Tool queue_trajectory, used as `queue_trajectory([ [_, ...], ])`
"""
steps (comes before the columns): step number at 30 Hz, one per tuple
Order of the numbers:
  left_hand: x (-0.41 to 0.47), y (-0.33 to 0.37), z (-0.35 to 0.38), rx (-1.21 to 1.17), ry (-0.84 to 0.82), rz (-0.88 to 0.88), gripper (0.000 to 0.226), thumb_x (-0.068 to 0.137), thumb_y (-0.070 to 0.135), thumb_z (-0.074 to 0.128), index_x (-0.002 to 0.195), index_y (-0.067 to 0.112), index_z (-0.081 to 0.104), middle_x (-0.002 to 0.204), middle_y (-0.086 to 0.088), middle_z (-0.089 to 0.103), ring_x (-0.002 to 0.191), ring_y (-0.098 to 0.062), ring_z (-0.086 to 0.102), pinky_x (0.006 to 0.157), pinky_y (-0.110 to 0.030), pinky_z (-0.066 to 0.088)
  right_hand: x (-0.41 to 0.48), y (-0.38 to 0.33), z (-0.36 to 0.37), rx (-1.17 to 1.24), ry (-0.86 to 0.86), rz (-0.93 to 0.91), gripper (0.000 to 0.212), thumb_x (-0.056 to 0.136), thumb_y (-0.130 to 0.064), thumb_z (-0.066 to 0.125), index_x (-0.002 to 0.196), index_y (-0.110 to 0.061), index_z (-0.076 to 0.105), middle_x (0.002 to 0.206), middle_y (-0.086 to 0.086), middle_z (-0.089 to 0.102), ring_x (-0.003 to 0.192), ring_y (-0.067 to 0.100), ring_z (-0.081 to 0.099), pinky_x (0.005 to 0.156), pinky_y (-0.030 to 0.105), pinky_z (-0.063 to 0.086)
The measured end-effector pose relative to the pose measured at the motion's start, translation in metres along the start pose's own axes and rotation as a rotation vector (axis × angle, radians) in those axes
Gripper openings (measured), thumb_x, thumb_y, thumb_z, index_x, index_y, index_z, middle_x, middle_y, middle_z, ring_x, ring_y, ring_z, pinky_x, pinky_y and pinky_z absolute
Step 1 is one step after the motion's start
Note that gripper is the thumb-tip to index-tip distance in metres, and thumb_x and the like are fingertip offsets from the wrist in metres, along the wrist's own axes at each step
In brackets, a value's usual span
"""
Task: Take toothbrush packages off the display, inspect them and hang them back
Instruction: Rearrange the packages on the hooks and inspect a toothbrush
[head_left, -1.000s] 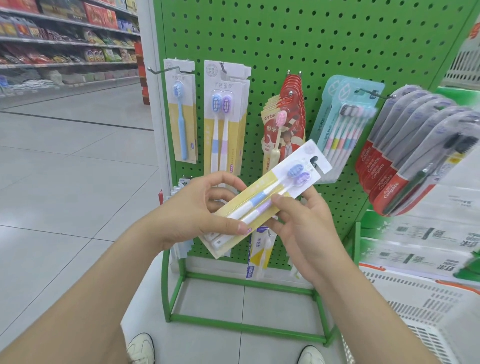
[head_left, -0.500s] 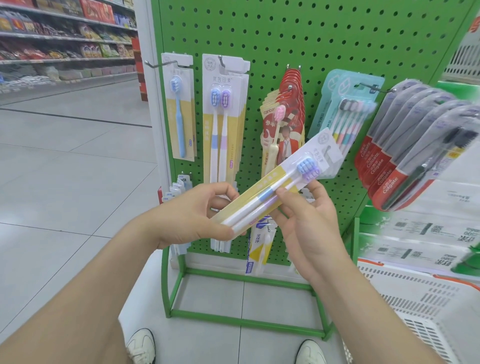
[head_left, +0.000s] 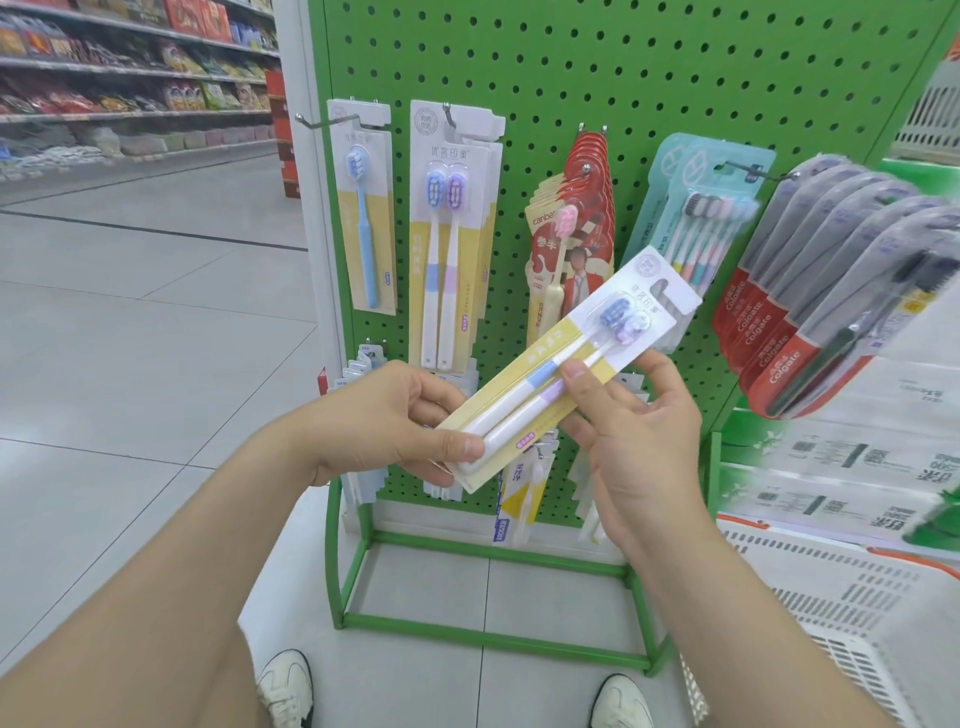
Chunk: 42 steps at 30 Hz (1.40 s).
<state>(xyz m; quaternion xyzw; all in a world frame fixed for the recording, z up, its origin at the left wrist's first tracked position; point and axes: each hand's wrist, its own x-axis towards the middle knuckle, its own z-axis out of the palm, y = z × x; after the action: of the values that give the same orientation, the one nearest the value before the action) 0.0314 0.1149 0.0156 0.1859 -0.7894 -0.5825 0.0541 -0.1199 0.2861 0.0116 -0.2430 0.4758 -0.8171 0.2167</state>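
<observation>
A white and yellow twin toothbrush package (head_left: 597, 343), with a blue and a purple brush, is held tilted in front of the green pegboard display (head_left: 623, 78). My left hand (head_left: 384, 421) grips its lower end, thumb on the front. My right hand (head_left: 634, 431) pinches its middle, thumb on top and fingers behind. Its hang tab points up and to the right. The same kind of twin packages (head_left: 452, 234) hang on a hook at the upper left, next to a single blue toothbrush package (head_left: 366, 218).
Red packages (head_left: 571, 234), teal multi-packs (head_left: 696, 218) and Colgate packs (head_left: 810, 312) hang to the right. More packs hang low behind my hands. A white plastic basket (head_left: 841, 613) stands at the lower right. Store shelves (head_left: 130, 78) line the aisle at the left.
The package has turned a little more face-on toward me and moved slightly lower and right. Both hands keep their grips; my left thumb now lies on its lower front.
</observation>
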Motion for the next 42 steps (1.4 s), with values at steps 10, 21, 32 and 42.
queue_trajectory([
  [10,0.001,0.002,-0.001,0.049,-0.034,0.024,0.027,0.103,0.014,0.068,0.13,0.015,0.072,0.118,-0.007,0.08,0.11,-0.028,0.077,0.099,-0.046,0.058,-0.005,0.009,0.005,-0.291,-0.138,-0.039,0.023,0.103,-0.015,0.07,0.125,-0.017,0.066,0.099,0.009,0.081,0.089,0.028,0.08,0.071,0.038,0.066],
  [21,-0.001,0.001,-0.001,-0.03,-0.046,0.039,0.036,0.098,0.018,0.072,0.13,0.015,0.056,0.115,-0.013,0.08,0.109,-0.035,0.077,0.086,-0.039,0.065,0.001,0.008,0.0,-0.331,-0.187,0.021,0.022,0.107,-0.024,0.062,0.118,-0.007,0.072,0.098,0.011,0.082,0.09,0.031,0.08,0.078,0.044,0.067],
  [32,-0.003,0.004,0.01,0.097,0.087,0.108,0.04,0.081,0.03,0.093,0.113,0.023,0.07,0.111,0.01,0.077,0.101,-0.021,0.077,0.095,-0.04,0.062,-0.013,0.003,0.008,-0.351,-0.163,-0.096,0.018,0.101,-0.017,0.072,0.119,-0.017,0.072,0.081,0.011,0.081,0.074,0.031,0.08,0.065,0.047,0.067],
  [42,0.004,0.005,0.025,0.121,0.138,0.179,0.04,0.083,0.02,0.071,0.12,0.024,0.058,0.113,0.004,0.08,0.106,-0.025,0.076,0.099,-0.052,0.059,-0.007,0.002,0.007,-0.389,-0.306,0.035,0.068,0.09,0.005,0.073,0.142,-0.034,0.054,0.12,0.004,0.07,0.088,0.029,0.08,0.074,0.047,0.067],
])
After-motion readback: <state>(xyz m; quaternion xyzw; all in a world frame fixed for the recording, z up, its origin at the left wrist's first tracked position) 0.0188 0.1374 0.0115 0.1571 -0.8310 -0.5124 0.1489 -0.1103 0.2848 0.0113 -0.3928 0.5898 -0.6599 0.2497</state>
